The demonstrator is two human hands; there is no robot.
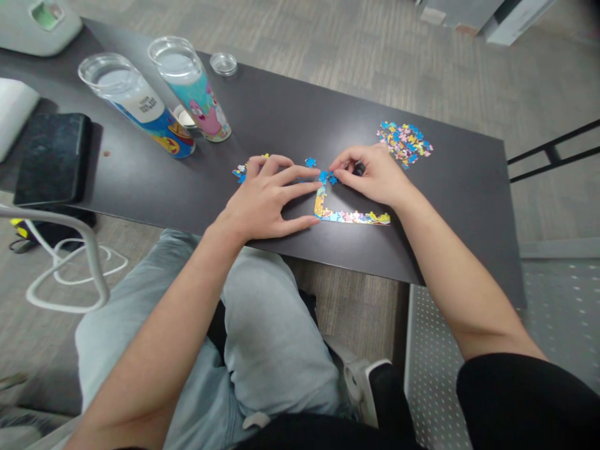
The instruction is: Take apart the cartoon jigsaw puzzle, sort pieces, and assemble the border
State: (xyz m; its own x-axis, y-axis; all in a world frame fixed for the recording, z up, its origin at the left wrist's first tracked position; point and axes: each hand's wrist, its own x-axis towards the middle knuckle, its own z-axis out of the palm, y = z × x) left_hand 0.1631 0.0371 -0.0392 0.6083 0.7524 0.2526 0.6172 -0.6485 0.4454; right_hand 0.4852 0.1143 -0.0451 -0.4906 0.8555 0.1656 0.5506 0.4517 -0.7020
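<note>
An L-shaped strip of joined jigsaw pieces (352,216) lies on the dark table (459,206). My left hand (267,199) rests flat with fingers spread, its fingertips touching the strip's upper end. My right hand (372,174) is curled, pinching a blue puzzle piece (328,178) at that same end. A loose blue piece (310,162) lies just beyond the fingers. A few pieces (240,172) peek out left of my left hand. A pile of loose pieces (405,141) sits to the far right of my right hand.
Two clear tubes with printed labels (140,106) (197,90) lie at the back left, a round clear lid (224,63) behind them. A black case (51,156) rests at the left edge. My legs are under the table, and a chair arm (60,219) is at the left.
</note>
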